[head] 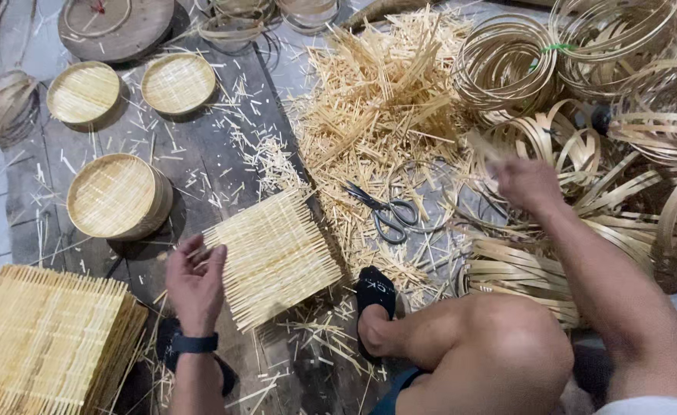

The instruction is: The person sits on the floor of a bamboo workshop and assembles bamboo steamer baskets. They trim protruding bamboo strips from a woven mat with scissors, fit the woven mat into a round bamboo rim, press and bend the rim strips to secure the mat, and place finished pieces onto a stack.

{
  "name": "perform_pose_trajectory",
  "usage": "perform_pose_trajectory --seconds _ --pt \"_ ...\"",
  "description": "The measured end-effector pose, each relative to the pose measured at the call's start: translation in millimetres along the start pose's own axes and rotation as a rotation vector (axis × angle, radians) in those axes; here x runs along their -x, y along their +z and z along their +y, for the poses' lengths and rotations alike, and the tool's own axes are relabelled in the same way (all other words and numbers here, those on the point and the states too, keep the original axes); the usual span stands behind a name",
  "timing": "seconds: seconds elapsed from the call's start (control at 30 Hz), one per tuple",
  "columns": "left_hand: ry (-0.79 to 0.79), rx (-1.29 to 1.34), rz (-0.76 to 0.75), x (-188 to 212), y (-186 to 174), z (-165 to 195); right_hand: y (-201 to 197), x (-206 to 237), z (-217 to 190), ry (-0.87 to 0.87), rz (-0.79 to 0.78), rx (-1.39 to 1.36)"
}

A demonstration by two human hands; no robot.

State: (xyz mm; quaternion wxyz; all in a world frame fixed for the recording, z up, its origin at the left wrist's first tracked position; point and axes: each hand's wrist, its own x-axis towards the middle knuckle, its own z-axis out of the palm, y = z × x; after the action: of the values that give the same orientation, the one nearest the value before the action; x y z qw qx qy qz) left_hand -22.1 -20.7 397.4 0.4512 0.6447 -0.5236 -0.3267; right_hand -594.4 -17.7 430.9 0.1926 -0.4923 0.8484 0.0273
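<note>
Sitting on the floor, a person is working with thin bamboo strips. The left hand [194, 280] is pressing down on the edge of a flat woven mat [273, 257], with the fingers bent over its near corner. So that grip is holding the mat, which is lying on the dark wooden boards [207, 157] just in front of the person's knee.

The right hand [527, 184] is reaching out over a heap of bent bamboo hoops [553, 150]. It is blurry, so I cannot tell if its grip is closed on a hoop or just touching the heap.

A pair of scissors [388, 211] is lying between the two hands, on a big pile of cut straw-like bits [377, 100]. Three small round woven trays [115, 196] are sitting on the boards past the mat, well apart from both hands. A stack of flat mats [42, 338] is lying near the left elbow. A foot in a black sock [374, 296] is resting just beside the mat.

To do this part well, I think the left hand should be keeping the mat flat and not letting it slide, because the loose strip ends could slip out. The right hand should be picking just one hoop, gently, since the hoops are tangled and may drag others along. The sharp scissors are close, so the arm should be going over them with care.
</note>
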Motion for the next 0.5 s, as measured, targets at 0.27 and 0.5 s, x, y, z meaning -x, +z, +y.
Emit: perform_pose_trajectory --seconds 0.27,0.5 --pt "0.857 -0.084 -0.113 41.0 95.2 100.0 -24.4 75.6 -121.7 -0.959 -0.194 -0.259" --pt "-0.209 1.006 -0.321 34.8 72.8 87.2 -50.6 110.9 -218.3 -1.11 0.372 -0.461"
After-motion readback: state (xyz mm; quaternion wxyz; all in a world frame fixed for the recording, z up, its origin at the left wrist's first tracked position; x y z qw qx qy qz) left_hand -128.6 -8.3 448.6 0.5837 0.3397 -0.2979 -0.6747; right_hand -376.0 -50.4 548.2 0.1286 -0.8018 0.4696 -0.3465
